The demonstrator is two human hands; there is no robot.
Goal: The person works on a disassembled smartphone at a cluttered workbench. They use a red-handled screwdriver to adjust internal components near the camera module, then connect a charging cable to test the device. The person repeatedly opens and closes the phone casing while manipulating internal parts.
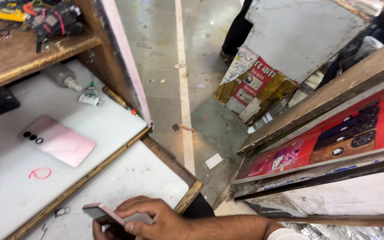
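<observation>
Here the right hand [150, 218] curls palm-down, gripping a pink phone [103, 213]; forearm lies level.

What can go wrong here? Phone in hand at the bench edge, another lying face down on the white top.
1. The hand holds the pink phone close to the bench's wooden edge; a slip might drop it to the concrete floor.
2. The pink phone lying face down rests directly on the white worktop, so grit may scratch its screen.
3. The small tube nearby might leak onto it.

R hand [156, 218] fingers curled, gripping.
</observation>
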